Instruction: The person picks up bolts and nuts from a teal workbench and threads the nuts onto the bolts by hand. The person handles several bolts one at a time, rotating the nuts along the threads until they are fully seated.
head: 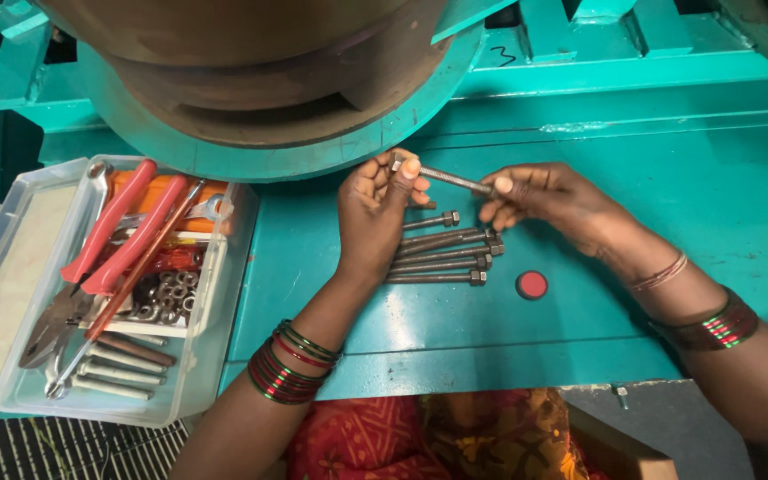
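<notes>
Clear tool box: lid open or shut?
Open. The clear tool box shows pliers, nuts and bolts uncovered; its lid lies flipped out leftward.

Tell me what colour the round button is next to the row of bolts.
Red: the button sits on the teal table, seen in the head view.

Workshop: teal machine bed (pixel 668 178), tool tray (pixel 215 293) (pliers (pixel 100 258), nuts (pixel 166 298)), long bolts (pixel 442 253).

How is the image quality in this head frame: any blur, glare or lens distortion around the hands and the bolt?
Head view: lighting is even and soft, with no harsh shadows; the left hand, right hand and long bolt between them are sharp; mild glare on the clear plastic tray; wide-lens bending curves the teal machine table at the edges.
</notes>
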